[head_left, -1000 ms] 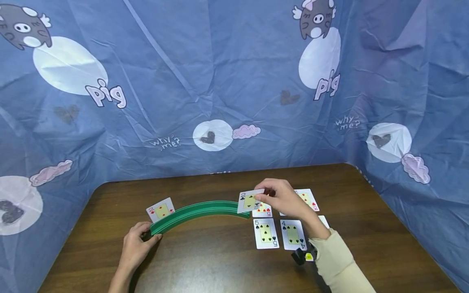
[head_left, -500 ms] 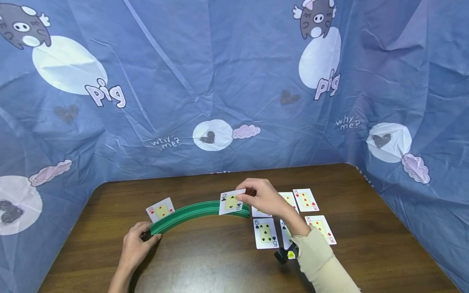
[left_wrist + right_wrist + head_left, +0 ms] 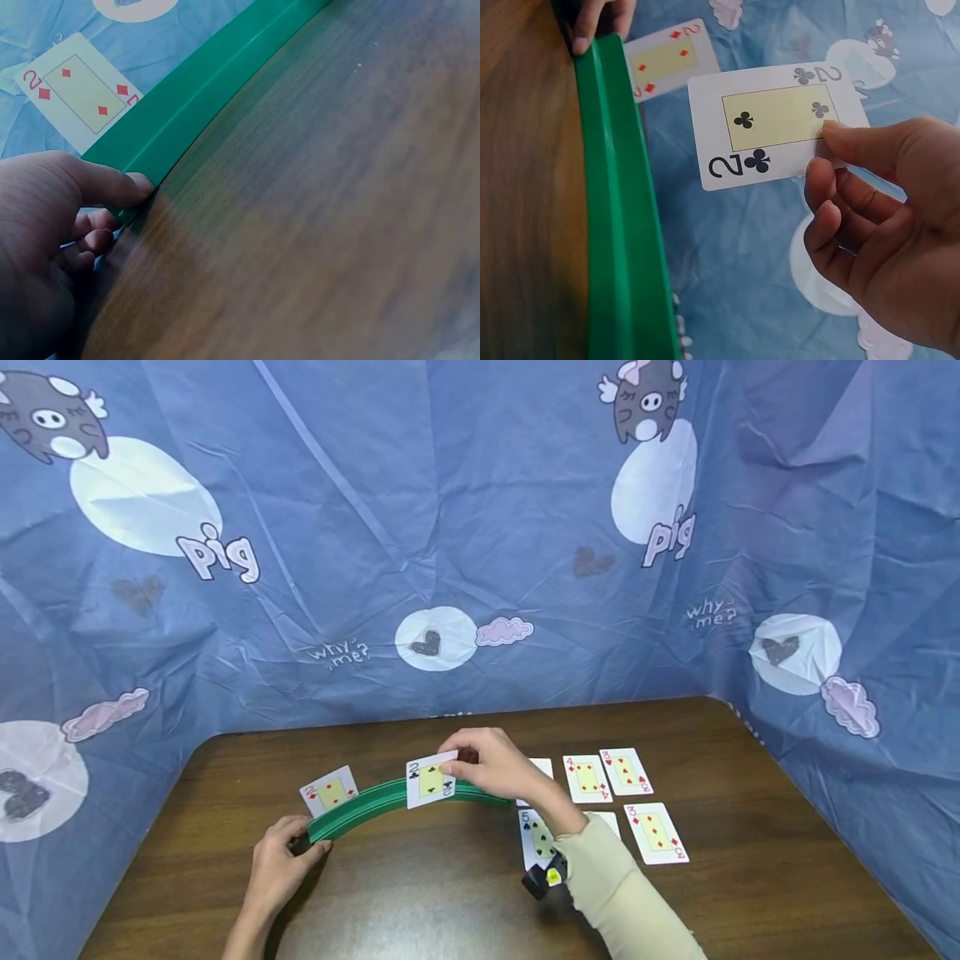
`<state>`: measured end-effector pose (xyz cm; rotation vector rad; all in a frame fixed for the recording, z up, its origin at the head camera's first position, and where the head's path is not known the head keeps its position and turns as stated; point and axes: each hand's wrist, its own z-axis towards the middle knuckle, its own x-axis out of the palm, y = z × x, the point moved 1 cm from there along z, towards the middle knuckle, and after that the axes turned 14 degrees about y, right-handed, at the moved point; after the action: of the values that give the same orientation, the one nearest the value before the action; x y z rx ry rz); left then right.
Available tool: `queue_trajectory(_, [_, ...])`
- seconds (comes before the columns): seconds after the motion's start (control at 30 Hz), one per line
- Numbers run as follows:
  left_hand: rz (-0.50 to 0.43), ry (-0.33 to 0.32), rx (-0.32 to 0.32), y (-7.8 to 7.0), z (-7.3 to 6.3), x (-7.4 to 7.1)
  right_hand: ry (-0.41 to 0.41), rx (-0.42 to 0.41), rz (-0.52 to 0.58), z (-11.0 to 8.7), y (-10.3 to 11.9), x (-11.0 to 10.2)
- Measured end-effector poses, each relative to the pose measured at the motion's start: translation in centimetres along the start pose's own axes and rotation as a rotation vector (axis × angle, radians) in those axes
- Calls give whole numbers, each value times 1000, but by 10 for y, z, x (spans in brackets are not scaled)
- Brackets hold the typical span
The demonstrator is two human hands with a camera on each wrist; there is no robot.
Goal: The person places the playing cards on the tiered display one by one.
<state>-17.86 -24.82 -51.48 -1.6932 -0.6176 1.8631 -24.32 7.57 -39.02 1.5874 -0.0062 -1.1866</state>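
A curved green card holder [image 3: 360, 810] stands on the wooden table, and my left hand [image 3: 279, 862] grips its left end between thumb and fingers. Upright in the holder near that end is the two of diamonds [image 3: 330, 787], also plain in the left wrist view. Between thumb and fingers, my right hand [image 3: 491, 762] pinches the two of clubs [image 3: 772, 124] by one edge. In the head view this card is in front of the holder's middle, its face toward me. The right wrist view shows it apart from the two of diamonds.
On the right of the table [image 3: 420, 902] lie several face-up cards, among them the four of diamonds [image 3: 588, 779], three of hearts [image 3: 626, 772], three of diamonds [image 3: 656, 833] and five of spades [image 3: 536, 839]. My right forearm partly covers some. Blue printed cloth [image 3: 465, 527] hangs behind.
My right hand has carried the two of clubs leftward along the holder, from its right end to its middle. More of the cards on the right show now. The left hand stays put.
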Motion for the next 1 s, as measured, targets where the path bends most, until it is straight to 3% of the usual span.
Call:
queue_trajectory(0.53, [7,-20,-2,3,-2,1,62,8,31,50,9,45])
queue_trajectory(0.8, [-8,5,-34,0,0,2,8,-3,61,69,9,68])
queue_trajectory(1.0, [4,-6,-9,0,2,2,2,15,47,78,9,81])
